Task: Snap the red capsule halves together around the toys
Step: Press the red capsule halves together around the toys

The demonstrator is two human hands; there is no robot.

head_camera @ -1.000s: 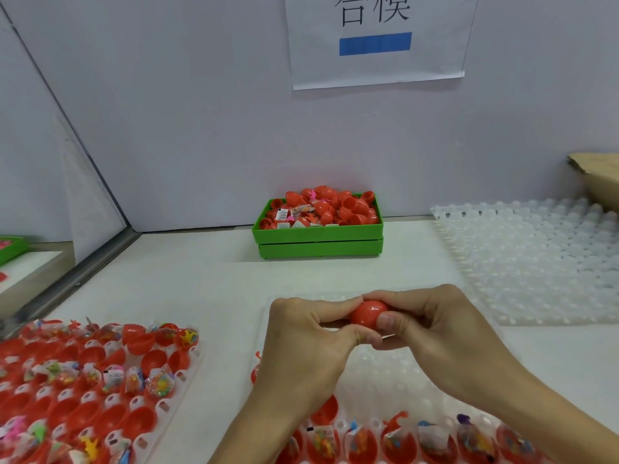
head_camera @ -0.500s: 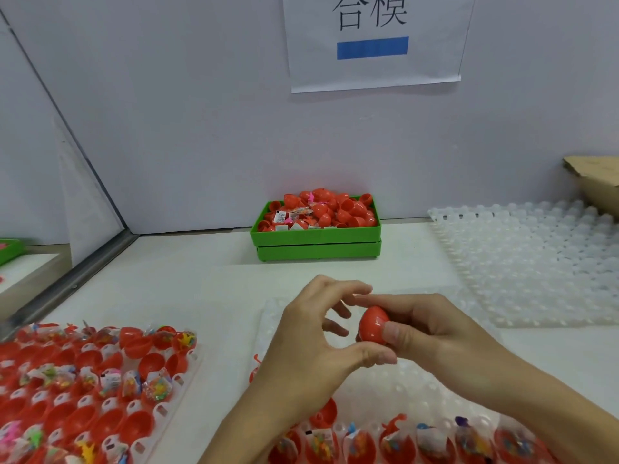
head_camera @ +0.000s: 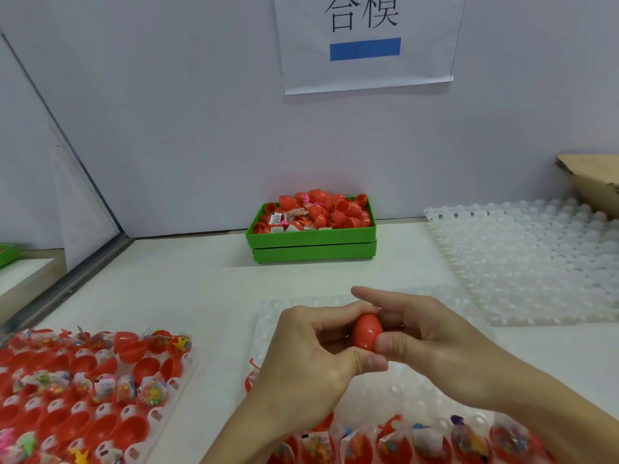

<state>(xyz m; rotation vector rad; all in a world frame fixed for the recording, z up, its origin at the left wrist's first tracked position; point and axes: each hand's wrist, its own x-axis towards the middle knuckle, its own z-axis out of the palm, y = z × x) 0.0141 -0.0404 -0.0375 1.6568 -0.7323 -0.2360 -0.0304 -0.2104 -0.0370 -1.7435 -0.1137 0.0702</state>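
A red capsule (head_camera: 366,331), its two halves joined, stands roughly upright between both hands above the clear tray (head_camera: 415,386). My left hand (head_camera: 311,356) curls round its left side, thumb under it. My right hand (head_camera: 425,333) pinches it from the right with thumb and fingers, the index finger stretched out over the top. Along the tray's near edge sits a row of open red halves with bagged toys (head_camera: 432,442). A second tray (head_camera: 83,396) at the left holds several red halves, some with toys.
A green bin (head_camera: 311,244) heaped with red capsules and toy bags stands at the back wall. A stack of clear empty trays (head_camera: 536,262) lies at the right, with a cardboard box (head_camera: 593,182) behind it. A metal rail (head_camera: 67,283) edges the table's left side.
My left hand, which had opened away from the capsule half a second ago, has come back and grips it again. The capsule has turned more upright.
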